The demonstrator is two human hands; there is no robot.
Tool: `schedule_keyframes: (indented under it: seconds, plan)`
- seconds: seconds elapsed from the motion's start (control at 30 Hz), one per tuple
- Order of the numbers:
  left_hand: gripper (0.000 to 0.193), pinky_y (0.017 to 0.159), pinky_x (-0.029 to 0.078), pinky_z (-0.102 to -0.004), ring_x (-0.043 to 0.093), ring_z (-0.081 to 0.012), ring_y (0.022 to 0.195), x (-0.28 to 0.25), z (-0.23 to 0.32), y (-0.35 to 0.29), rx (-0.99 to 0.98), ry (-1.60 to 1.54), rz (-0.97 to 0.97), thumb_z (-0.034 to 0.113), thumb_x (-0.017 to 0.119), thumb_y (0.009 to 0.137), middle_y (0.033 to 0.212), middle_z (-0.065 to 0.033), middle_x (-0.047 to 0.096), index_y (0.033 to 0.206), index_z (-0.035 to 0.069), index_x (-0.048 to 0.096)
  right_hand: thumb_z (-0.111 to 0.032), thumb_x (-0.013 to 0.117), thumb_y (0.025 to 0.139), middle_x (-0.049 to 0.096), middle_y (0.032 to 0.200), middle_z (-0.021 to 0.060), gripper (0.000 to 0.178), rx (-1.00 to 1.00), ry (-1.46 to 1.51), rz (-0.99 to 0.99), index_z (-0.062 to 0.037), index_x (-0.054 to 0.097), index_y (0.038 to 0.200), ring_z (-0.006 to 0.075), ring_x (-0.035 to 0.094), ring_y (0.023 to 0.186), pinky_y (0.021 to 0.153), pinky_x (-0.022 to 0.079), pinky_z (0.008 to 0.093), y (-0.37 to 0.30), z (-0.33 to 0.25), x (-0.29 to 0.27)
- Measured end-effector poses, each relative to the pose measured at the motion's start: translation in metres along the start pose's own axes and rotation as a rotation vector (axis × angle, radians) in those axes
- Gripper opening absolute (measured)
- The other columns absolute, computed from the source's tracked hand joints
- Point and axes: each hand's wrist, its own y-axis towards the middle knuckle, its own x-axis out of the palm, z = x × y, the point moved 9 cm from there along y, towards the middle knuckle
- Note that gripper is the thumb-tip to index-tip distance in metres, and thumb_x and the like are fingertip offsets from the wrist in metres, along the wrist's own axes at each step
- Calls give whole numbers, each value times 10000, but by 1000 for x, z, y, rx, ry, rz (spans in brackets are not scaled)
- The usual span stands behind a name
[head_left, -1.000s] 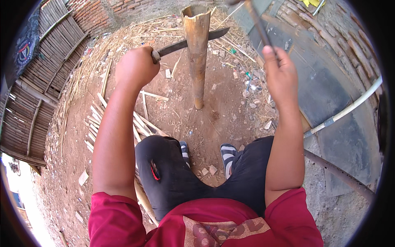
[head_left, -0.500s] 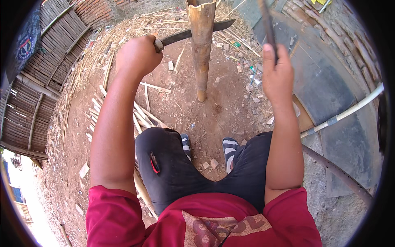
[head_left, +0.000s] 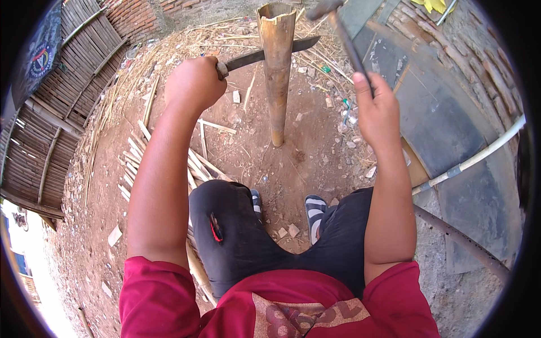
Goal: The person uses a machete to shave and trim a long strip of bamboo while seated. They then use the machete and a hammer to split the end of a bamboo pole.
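My left hand [head_left: 196, 83] is closed around the handle of a machete [head_left: 246, 59]. Its dark blade shows on both sides of an upright bamboo pole [head_left: 277, 90], below the jagged top rim. The pole's near wall hides the middle of the blade, so whether it sits in a split or behind the pole I cannot tell. The pole's foot rests on the dirt. To the right, my right hand [head_left: 378, 115] grips a hammer [head_left: 350, 50] by its handle, thumb along the shaft. The hammer head is raised near the pole's top, to the right of the machete tip.
Cut bamboo strips [head_left: 197, 166] lie on the ground by my left knee. Straw and debris [head_left: 225, 34] spread before a brick wall [head_left: 127, 19]. Dark flat sheets [head_left: 437, 121], a pale pipe [head_left: 470, 160] and a dark pole [head_left: 459, 239] are at right. A woven bamboo panel [head_left: 36, 158] stands left.
The hammer has tilted left, bringing its head into view beside the pole's top. My right hand is slightly lower. The pole and machete sit slightly lower in the picture.
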Motion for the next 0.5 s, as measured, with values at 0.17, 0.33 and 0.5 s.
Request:
schedule_keyframes:
  seconds: [0.17,0.33,0.5]
  plan:
    - [267,859,589,-467,740,-350,949,14,-4,1,45,2,-18,310,688,893,1005,-153,771,1085,143,768,-394,596,1078,604,686,75,377,-79,9,161,-23,656,1063,166,595,645,597,475,355,-2,-8,-8]
    - [268,871,584,-462,736,-355,950,1,-7,-1,-21,-9,2,312,688,883,1000,-156,769,1066,132,766,-415,582,1074,628,716,142,404,27,-156,-43,-20,662,1047,255,630,647,612,487,388,-1,3,6]
    - [263,867,590,-466,737,-349,946,8,-3,0,20,-6,-15,327,679,905,1026,-140,772,1070,141,767,-414,582,1071,627,715,151,401,-26,-66,66,-23,664,1039,270,631,653,633,488,412,3,-14,-6]
